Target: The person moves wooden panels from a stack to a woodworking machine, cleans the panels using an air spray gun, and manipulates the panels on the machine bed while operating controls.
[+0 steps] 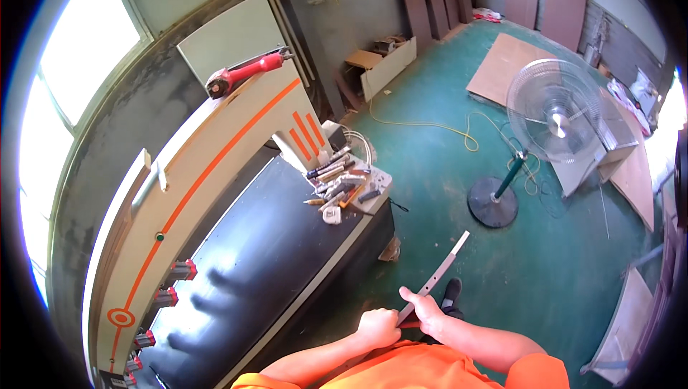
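Observation:
A long, narrow metal rail (436, 276) with small holes slants across in front of my orange-clad body. Its paler tip points away to the right, over the floor. My left hand (378, 328) is closed in a fist on the rail. Just beyond it, my right hand (426, 311) grips the same rail, thumb laid toward the far end. Something red shows between the two hands, too covered to name. The rail's near part runs down past my left forearm and is partly hidden.
Left stands a black-topped workbench (279, 224) with pens and small tools (340, 184) at its far corner. Along it rises a curved, orange-striped panel (208, 181) with a red power tool (244, 75) on top. A pedestal fan (494, 199), yellow cord (430, 124) and boards (502, 73) occupy the green floor.

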Demonstrator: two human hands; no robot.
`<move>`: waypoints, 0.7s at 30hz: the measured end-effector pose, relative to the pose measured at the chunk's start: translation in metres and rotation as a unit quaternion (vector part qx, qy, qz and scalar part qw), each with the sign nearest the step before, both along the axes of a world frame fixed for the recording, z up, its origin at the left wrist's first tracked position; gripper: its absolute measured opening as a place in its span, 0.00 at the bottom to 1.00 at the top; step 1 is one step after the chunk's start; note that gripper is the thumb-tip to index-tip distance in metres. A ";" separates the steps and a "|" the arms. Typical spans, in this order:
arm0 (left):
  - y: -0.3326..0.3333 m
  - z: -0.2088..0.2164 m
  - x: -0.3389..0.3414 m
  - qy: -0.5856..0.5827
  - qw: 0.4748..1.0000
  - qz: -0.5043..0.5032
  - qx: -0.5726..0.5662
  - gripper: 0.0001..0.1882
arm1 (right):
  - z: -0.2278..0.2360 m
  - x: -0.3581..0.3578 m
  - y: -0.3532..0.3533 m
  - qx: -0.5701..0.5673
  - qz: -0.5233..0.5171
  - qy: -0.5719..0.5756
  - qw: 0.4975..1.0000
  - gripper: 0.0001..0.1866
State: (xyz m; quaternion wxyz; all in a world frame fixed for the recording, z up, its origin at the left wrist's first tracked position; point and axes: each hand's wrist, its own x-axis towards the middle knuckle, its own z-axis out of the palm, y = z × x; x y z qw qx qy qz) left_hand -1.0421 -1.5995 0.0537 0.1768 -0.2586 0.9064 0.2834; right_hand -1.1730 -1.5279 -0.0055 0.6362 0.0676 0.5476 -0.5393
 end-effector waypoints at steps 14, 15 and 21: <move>-0.088 0.021 -0.258 0.076 0.978 0.191 -0.021 0.09 | 0.044 -0.288 -0.146 0.024 0.230 0.068 0.971 0.10; -0.096 0.021 -0.270 0.079 0.974 0.211 -0.025 0.09 | 0.046 -0.301 -0.163 0.027 0.253 0.083 0.964 0.09; -0.153 -0.002 -0.340 0.123 0.950 0.288 -0.007 0.09 | 0.035 -0.375 -0.246 0.043 0.311 0.149 0.938 0.11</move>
